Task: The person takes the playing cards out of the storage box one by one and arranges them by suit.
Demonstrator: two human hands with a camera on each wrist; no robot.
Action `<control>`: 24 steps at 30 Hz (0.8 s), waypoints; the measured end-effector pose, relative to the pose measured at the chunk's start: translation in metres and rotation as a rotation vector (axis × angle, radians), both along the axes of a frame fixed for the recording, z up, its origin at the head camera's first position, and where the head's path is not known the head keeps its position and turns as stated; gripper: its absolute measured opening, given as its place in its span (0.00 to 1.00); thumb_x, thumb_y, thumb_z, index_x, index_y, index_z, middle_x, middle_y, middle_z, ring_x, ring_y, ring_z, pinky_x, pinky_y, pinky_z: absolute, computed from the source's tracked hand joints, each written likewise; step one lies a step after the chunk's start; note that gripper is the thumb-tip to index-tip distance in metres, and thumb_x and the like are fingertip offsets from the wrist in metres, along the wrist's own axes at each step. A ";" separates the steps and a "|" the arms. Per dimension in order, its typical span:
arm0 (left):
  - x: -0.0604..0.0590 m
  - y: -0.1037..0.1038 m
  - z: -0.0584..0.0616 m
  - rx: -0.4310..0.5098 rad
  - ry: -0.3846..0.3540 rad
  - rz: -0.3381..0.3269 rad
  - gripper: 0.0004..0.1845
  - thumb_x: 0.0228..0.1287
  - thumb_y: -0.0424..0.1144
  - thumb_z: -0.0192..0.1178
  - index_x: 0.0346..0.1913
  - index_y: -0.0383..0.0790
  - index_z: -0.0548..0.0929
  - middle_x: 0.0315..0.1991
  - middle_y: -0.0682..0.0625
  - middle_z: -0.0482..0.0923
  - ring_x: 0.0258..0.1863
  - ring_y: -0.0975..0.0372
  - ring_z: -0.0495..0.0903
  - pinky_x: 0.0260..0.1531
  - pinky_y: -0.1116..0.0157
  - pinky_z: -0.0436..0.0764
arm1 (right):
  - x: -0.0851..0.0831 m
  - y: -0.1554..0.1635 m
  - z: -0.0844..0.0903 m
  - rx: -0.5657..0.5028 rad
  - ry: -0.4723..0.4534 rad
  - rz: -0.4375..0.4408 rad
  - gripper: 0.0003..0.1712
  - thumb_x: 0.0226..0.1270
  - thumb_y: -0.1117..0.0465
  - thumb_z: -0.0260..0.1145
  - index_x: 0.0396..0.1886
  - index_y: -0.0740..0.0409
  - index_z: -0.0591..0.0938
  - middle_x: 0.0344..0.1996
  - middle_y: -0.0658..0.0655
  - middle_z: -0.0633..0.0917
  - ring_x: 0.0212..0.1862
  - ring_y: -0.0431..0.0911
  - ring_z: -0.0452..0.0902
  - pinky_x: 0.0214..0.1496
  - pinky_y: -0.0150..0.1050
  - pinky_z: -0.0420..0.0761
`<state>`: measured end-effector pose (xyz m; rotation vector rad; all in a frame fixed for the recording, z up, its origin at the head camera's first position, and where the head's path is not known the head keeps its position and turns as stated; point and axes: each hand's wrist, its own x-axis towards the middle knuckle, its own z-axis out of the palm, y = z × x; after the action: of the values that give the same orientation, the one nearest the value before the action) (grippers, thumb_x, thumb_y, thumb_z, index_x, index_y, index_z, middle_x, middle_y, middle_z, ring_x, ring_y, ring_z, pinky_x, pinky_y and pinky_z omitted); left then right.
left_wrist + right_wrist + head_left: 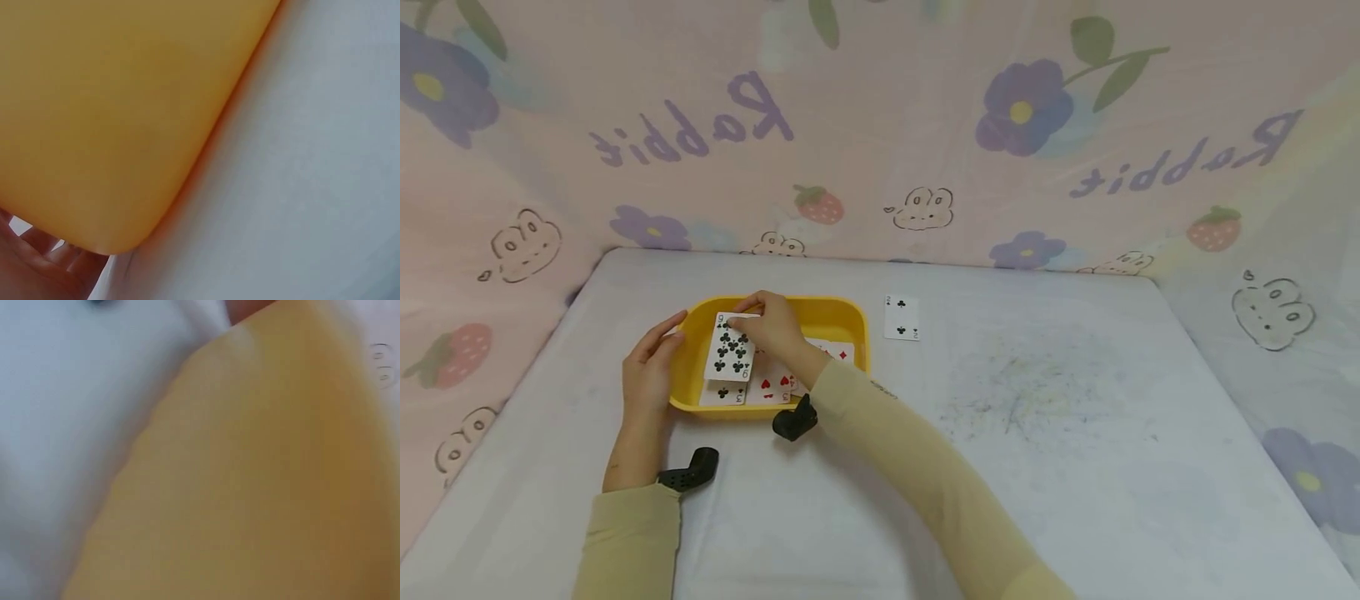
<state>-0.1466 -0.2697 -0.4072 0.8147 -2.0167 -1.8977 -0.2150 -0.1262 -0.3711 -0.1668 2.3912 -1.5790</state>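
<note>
My right hand reaches over a yellow plastic tray and pinches the top of a clubs playing card with several pips. That card faces up over the tray's left part, partly covering a black-suited card below it. Red heart cards and a diamond card lie in the tray, partly hidden by my right arm. My left hand is at the tray's left side, fingers extended along it. In the left wrist view, its fingers are beside the tray's corner. The right wrist view is blurred.
A two of clubs lies face up on the white-covered table, right of the tray. Printed cloth hangs behind and at both sides. Black devices are worn on both wrists. Dark smudges mark the table cover.
</note>
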 end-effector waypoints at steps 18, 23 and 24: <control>0.002 -0.002 0.001 0.085 0.016 0.014 0.16 0.70 0.46 0.55 0.58 0.58 0.81 0.46 0.63 0.76 0.47 0.70 0.69 0.41 0.85 0.71 | -0.015 0.060 0.026 -0.060 0.007 -0.038 0.11 0.61 0.58 0.70 0.42 0.55 0.85 0.41 0.53 0.83 0.39 0.42 0.75 0.41 0.31 0.75; 0.002 -0.002 0.002 0.104 0.000 0.009 0.17 0.70 0.48 0.55 0.59 0.60 0.80 0.51 0.62 0.74 0.49 0.70 0.68 0.45 0.86 0.71 | -0.021 0.082 0.030 -0.105 -0.013 -0.035 0.12 0.62 0.59 0.69 0.45 0.57 0.84 0.40 0.56 0.83 0.36 0.43 0.75 0.43 0.33 0.76; 0.002 -0.001 0.002 0.102 -0.003 0.010 0.17 0.70 0.48 0.55 0.59 0.60 0.80 0.50 0.63 0.74 0.49 0.70 0.68 0.45 0.86 0.71 | -0.022 0.086 0.031 -0.103 -0.014 -0.041 0.12 0.62 0.59 0.69 0.45 0.56 0.84 0.39 0.55 0.83 0.36 0.43 0.75 0.45 0.34 0.77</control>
<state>-0.1442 -0.2706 -0.4051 0.8512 -1.9273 -2.0087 -0.2374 -0.0399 -0.3398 -0.1269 2.3180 -1.7172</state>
